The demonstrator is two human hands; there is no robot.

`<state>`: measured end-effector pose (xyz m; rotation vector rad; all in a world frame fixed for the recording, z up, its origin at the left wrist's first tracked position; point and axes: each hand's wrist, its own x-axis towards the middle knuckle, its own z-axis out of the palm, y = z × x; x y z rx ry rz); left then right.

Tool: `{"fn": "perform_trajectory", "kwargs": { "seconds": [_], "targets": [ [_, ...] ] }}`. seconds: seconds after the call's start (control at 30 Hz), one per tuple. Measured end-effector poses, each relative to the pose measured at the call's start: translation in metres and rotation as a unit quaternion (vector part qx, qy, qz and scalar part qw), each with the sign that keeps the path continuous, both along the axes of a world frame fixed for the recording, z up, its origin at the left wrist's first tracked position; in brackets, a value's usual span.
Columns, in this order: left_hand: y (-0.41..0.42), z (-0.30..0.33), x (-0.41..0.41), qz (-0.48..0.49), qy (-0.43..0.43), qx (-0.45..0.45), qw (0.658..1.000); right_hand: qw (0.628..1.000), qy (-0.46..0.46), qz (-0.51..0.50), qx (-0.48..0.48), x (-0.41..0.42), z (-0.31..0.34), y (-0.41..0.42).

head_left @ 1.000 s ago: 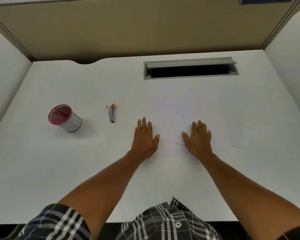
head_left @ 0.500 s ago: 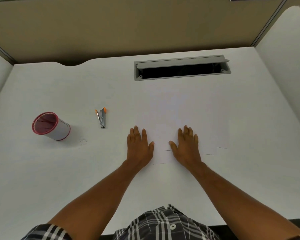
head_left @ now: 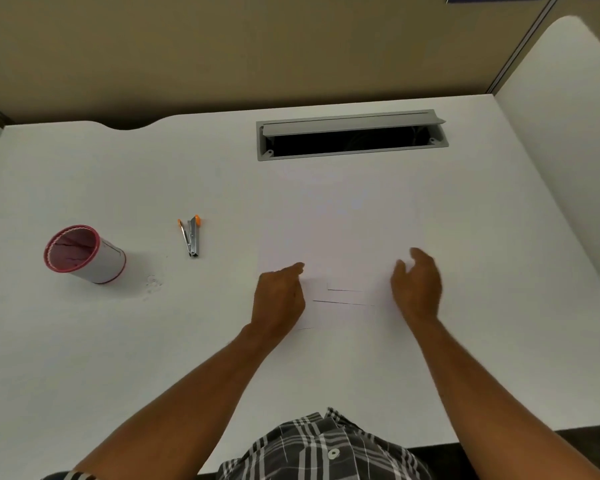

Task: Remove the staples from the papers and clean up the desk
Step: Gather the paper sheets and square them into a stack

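Several white papers [head_left: 340, 233] lie overlapped on the white desk [head_left: 499, 306], hard to tell apart from it; their near edges show as thin lines between my hands. My left hand [head_left: 279, 296] sits at the sheets' left edge with its fingers curled and its thumb on top of the paper. My right hand [head_left: 418, 285] hovers over the right side of the sheets, blurred, with loosely bent fingers and nothing in it. A small silver staple tool [head_left: 192, 237] with orange tips lies to the left. Tiny loose staples [head_left: 153, 282] are scattered nearer the cup.
A white cup with a red rim [head_left: 84, 254] stands tilted at the left. A grey cable slot [head_left: 350, 136] with its lid raised opens at the back of the desk. Beige partition walls enclose the back and sides.
Both hands have left their flat rest on the papers. The left has curled at the sheets' left edge and the right has lifted and swung out to the right.
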<state>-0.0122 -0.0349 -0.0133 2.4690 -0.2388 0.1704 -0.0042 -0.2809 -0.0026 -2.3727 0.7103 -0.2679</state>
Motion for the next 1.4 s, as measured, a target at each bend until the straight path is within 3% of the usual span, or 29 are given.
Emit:
{"fn": "perform_trajectory", "kwargs": {
  "seconds": [0.13, 0.3, 0.57, 0.8, 1.0, 1.13, 1.27, 1.4],
  "targets": [
    [-0.027, 0.005, -0.004, 0.051, 0.141, -0.120, 0.981, 0.983, 0.157, -0.064, -0.067, 0.005, 0.007, -0.021],
    [-0.040, 0.011, 0.002, 0.092, 0.228, -0.175, 0.953, 0.980, 0.181, -0.037, -0.080, 0.006, 0.001, -0.006],
    [-0.034, 0.013, 0.005, 0.078, 0.278, -0.201, 0.936, 0.973, 0.215, -0.013, -0.080, 0.016, 0.004, 0.001],
    [-0.024, 0.009, 0.009, 0.083, 0.312, -0.270, 0.907, 0.965, 0.244, -0.081, 0.043, 0.024, 0.008, -0.007],
    [-0.014, 0.015, 0.017, 0.106, 0.339, -0.334, 0.873, 0.978, 0.156, -0.092, 0.106, 0.024, 0.004, -0.011],
    [-0.014, 0.016, 0.022, 0.123, 0.348, -0.367, 0.854, 0.974, 0.083, -0.068, 0.201, 0.020, 0.015, -0.015],
    [-0.011, 0.022, 0.029, 0.165, 0.342, -0.405, 0.832, 0.908, 0.049, -0.047, 0.414, 0.013, 0.035, -0.013],
    [0.001, 0.030, 0.044, 0.202, 0.349, -0.437, 0.804, 0.843, 0.068, -0.011, 0.534, 0.008, 0.038, -0.007]
  ]
}}
